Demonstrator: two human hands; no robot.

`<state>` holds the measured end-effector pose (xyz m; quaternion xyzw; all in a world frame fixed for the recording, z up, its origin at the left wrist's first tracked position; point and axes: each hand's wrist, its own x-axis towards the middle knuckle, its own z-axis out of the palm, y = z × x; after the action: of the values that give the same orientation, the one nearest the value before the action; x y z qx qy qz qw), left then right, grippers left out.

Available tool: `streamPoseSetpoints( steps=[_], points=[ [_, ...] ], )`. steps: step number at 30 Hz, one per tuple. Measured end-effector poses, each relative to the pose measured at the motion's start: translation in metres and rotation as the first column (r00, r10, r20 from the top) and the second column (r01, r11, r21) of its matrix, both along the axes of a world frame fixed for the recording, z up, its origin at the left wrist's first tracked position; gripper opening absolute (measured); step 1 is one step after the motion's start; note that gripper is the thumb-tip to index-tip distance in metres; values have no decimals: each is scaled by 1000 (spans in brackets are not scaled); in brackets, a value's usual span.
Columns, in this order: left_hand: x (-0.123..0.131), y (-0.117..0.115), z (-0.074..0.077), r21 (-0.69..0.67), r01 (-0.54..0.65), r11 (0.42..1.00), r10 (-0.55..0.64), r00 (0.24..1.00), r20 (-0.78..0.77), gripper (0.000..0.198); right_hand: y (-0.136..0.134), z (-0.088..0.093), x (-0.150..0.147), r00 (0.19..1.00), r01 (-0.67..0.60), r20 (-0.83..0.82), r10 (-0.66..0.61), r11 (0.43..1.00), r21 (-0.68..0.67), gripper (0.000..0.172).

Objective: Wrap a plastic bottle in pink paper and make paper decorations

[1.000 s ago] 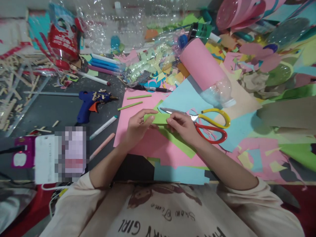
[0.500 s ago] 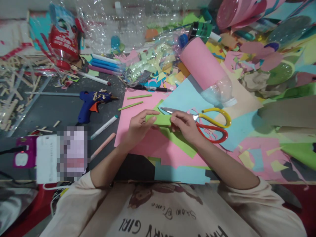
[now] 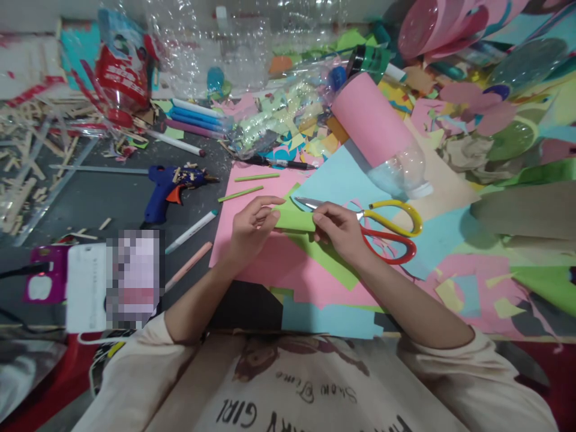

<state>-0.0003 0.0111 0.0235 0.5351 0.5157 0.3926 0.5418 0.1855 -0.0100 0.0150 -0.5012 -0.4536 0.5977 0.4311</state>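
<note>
A small piece of green paper (image 3: pixel 294 220) is stretched between my two hands over a pink sheet (image 3: pixel 256 258). My left hand (image 3: pixel 254 225) pinches its left end between thumb and fingers. On the right end, the thumb and fingertips of my right hand (image 3: pixel 337 227) are closed. Scissors (image 3: pixel 391 217) with one yellow and one red handle lie behind and beside my right hand, blades pointing left. Another green paper piece (image 3: pixel 333 264) rests under my hands. Two thin green paper strips (image 3: pixel 256 177) lie on the pink sheet beyond my left hand.
A blue glue gun (image 3: pixel 159 189) and markers (image 3: pixel 191 231) lie to the left, near a phone (image 3: pixel 135 276). A bottle wrapped in pink paper (image 3: pixel 373 120) lies beyond the scissors. Paper scraps, plastic bottles and wooden sticks (image 3: pixel 27 186) crowd the back and sides.
My left fingers have shifted slightly left along the green paper, showing more of its left part. My right hand keeps its pinch. The view has shifted slightly.
</note>
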Motion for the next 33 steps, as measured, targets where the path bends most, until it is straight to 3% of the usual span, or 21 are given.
streamPoseSetpoints(
  steps=[9,17,33],
  points=[
    [-1,-2,0,50,-2,999,3,1000,-25,20,0,-5,-4,1000,6,4,-6,1000,18,47],
    [2,3,-6,89,-122,989,126,991,-41,16,0,-5,-3,1000,-7,27,6,999,38,46],
    [-1,2,-11,230,-201,952,229,968,-100,16,0,-4,-4,999,-26,21,26,1000,6,48]
  ],
)
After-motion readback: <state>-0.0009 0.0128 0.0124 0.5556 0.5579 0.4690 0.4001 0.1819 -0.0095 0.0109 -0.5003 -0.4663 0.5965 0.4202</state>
